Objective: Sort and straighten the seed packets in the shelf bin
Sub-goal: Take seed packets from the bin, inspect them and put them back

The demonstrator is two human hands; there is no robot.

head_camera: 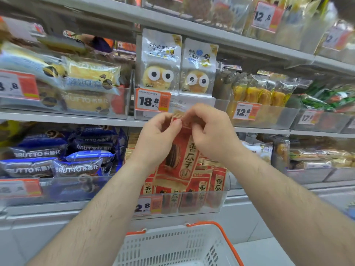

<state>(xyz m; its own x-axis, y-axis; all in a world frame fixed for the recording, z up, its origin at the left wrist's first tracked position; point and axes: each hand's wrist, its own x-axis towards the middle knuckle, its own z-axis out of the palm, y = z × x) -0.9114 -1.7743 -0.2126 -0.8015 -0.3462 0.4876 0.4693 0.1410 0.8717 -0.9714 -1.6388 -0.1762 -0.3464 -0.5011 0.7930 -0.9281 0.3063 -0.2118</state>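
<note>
A red and tan seed packet (182, 154) with black characters and a sunflower-seed picture is held upright above the clear shelf bin (194, 205). My left hand (157, 139) pinches its top left corner. My right hand (209, 131) pinches its top right corner. More packets of the same kind (209, 181) stand leaning in the bin below, partly hidden behind the held one and behind the bin's front wall. A price label (147, 206) is stuck to the bin front.
Blue bread packs (63, 160) fill the bin to the left. Bun packs with googly eyes (159, 73) hang on the shelf above. Clear bins with pastry are to the right (311, 162). A white basket with an orange rim (178, 244) sits below my arms.
</note>
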